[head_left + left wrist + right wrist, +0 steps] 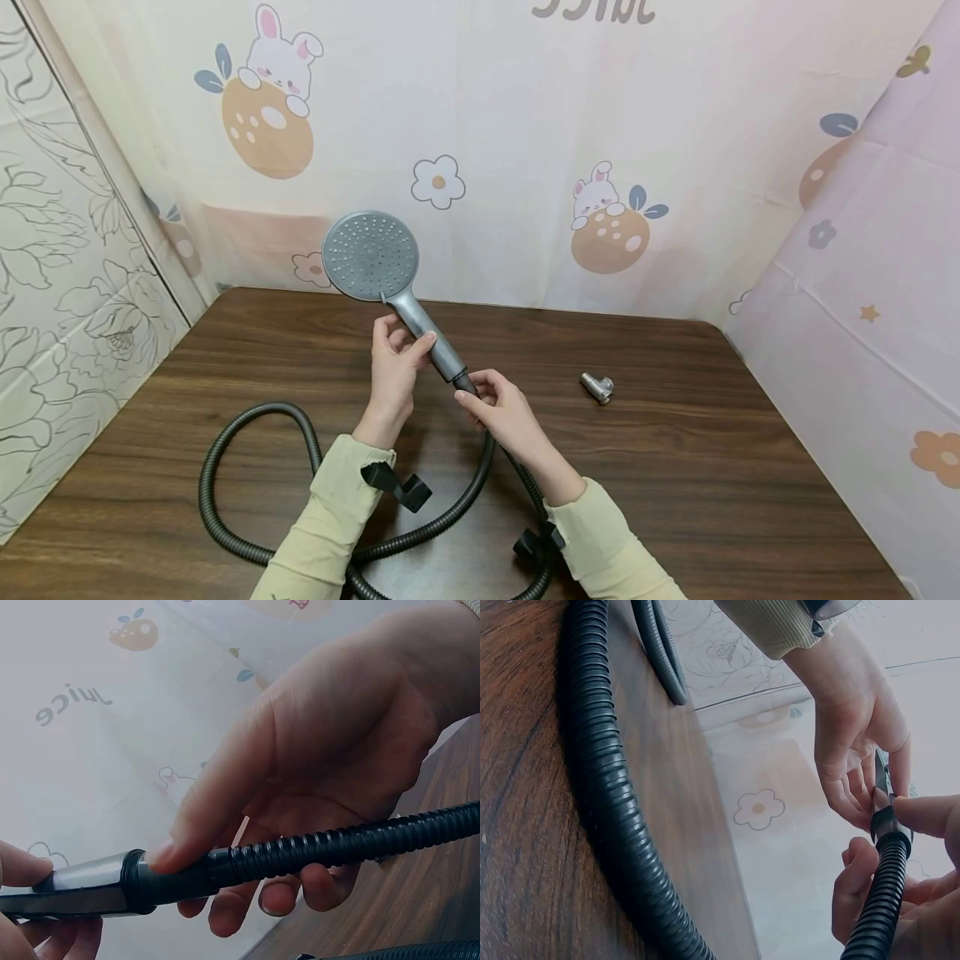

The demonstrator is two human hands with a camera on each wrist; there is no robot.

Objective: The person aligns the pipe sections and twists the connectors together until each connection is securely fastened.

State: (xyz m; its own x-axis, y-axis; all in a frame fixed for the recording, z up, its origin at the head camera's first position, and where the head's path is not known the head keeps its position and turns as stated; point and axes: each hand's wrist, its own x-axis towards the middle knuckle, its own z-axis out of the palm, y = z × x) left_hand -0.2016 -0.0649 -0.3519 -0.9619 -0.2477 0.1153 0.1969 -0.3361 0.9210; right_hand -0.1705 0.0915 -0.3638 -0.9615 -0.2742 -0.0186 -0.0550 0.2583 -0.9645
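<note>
A grey shower head (371, 256) with a round nozzle face is held up above the table, its handle (427, 333) slanting down to the right. My left hand (394, 367) grips that handle between thumb and fingers. At the handle's lower end my right hand (504, 410) pinches the dark connector of a black ribbed hose (450, 518). In the left wrist view the right thumb presses on the connector (176, 876), which meets the end of the handle. From there the hose runs below the right palm and loops over the table.
A small silver T-shaped fitting (597, 387) lies on the brown wooden table (675, 467), right of the hands. One hose loop (206, 492) spreads to the left under the left forearm. A printed curtain (495, 100) hangs behind the table.
</note>
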